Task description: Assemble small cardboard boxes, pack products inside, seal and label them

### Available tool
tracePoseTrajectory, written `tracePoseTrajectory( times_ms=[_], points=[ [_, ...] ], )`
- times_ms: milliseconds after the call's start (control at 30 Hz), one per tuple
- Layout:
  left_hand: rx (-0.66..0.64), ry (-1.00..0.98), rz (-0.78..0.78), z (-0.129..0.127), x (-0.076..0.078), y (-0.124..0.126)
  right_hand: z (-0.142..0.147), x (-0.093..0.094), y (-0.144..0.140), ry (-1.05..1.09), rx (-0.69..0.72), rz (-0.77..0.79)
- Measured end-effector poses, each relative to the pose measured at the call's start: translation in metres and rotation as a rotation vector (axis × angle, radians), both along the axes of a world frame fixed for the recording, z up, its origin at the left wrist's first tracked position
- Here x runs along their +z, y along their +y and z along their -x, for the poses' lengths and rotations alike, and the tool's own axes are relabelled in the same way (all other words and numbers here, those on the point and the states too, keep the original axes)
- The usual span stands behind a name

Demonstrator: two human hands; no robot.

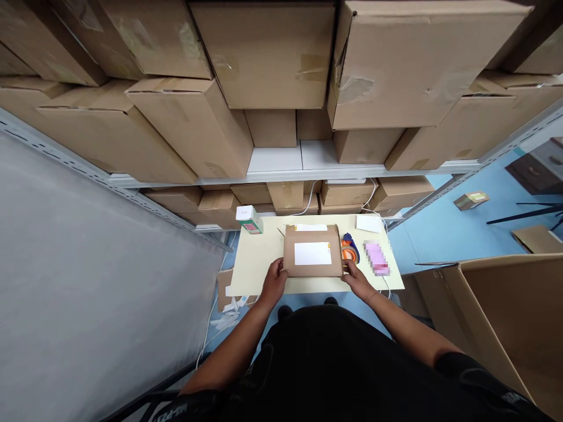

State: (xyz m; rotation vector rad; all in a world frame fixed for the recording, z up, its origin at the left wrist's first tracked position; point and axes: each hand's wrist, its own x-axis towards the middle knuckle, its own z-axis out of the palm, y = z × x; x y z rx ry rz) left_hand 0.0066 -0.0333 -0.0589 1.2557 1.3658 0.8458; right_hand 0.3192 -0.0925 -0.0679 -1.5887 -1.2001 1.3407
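Note:
A flat brown cardboard box (290, 258) with a white label (312, 254) on its top is at the middle of the pale yellow table (255, 264). My left hand (274, 282) grips its near left corner, fingers along the side. At the near right corner my right hand (355, 278) holds the same box, thumb toward the front edge. Just right of the box lies a blue and orange tape dispenser (350, 249), partly hidden by the box's side. A second white strip shows at the box's far edge.
On the table stand a white and green carton (250, 219) at the far left, a white box (368, 223) at the far right, and a blurred pink item (377, 258). Shelves of cardboard boxes (272, 58) rise behind. A large open carton (466, 316) stands to the right.

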Motion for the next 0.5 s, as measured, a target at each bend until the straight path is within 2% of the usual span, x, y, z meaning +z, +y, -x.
tracePoseTrajectory(
  times_ms=[100,267,367,500],
  points=[
    [-0.02,0.046,-0.005,0.002,-0.004,-0.004,0.0,-0.004,0.004,-0.109,-0.006,0.028],
    [-0.034,0.235,0.011,-0.002,-0.013,-0.007,0.005,-0.009,0.014,-0.455,0.007,0.049],
    [-0.035,0.291,0.09,-0.005,-0.02,-0.005,0.008,-0.014,0.019,-0.544,0.033,0.059],
    [-0.078,0.265,0.146,-0.005,-0.033,-0.002,0.01,-0.027,0.023,-0.618,0.048,0.097]
  ],
)
